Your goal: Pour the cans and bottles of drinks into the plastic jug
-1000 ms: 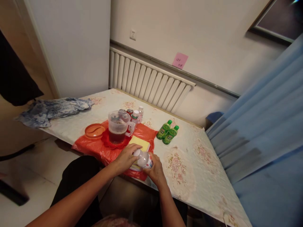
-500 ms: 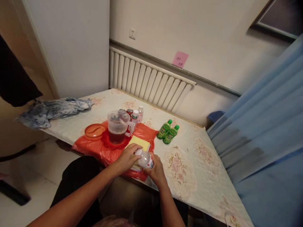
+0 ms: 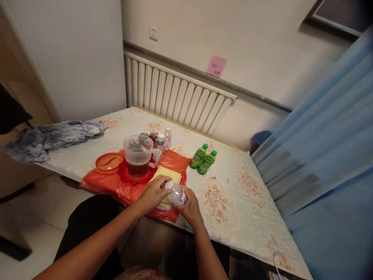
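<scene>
A clear plastic bottle with a white cap and a printed label lies tilted between my hands over the near table edge. My right hand wraps round its body. At the cap, my left hand is closed with thumb and fingers on it. Beneath them sits a yellow pad or stack on a red-orange plastic sheet. Left of my hands, a clear jug with dark brown liquid stands in a red scalloped dish. An orange lid lies beside it.
Behind the jug stand cans and two white-capped bottles. Two green bottles stand right of the sheet. A blue-white cloth hangs over the table's left end. A radiator and blue curtain border the table.
The view has shifted slightly, so the table things appear a little further left. Both hands still hold the bottle, its cap end a little nearer the left; the cap stays on.
</scene>
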`<state>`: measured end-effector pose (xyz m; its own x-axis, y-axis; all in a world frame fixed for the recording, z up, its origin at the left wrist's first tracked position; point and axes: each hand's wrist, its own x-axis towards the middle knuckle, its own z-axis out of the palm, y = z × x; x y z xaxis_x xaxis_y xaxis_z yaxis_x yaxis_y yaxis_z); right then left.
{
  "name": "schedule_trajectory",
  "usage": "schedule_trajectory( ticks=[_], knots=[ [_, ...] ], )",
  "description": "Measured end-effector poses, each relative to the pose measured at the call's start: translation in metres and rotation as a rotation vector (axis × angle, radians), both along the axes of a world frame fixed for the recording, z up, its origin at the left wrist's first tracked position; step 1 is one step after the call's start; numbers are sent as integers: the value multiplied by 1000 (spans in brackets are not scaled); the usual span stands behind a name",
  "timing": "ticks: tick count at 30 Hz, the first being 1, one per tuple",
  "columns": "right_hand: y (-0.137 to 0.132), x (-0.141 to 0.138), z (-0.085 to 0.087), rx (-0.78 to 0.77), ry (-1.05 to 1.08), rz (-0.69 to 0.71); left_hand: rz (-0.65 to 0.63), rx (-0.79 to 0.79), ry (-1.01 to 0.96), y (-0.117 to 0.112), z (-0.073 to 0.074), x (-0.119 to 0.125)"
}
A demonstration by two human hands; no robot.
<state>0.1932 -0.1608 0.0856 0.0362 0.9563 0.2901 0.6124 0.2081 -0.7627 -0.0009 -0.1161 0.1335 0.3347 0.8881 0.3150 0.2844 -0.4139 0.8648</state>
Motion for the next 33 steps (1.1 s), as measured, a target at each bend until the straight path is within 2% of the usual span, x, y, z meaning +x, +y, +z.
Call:
schedule_trajectory(
  ticks=[3,5,8,11,14,18,22,27,33],
  knots=[
    [2,2,-3,-9,36,-1,-10,-11,-17,3,-2,2],
    [5,6,-5,-18,87,-3,9,-26,-29,6,-10,3],
    [15,13,-5,-34,199,-12,57,-16,20,17,-34,4],
    [33,17,-1,-36,310,-6,98,53,204,33,-65,4],
    [61,15,4,-53,403,5,121,166,414,49,-91,4],
    [110,8,7,-53,515,9,146,226,649,58,-115,4],
    [166,-2,2,-7,553,-5,168,290,688,58,-129,2],
    [230,-15,-6,14,524,-38,189,343,640,56,-135,0],
    [283,-34,-9,38,509,-53,266,449,610,57,-144,0]
  ],
)
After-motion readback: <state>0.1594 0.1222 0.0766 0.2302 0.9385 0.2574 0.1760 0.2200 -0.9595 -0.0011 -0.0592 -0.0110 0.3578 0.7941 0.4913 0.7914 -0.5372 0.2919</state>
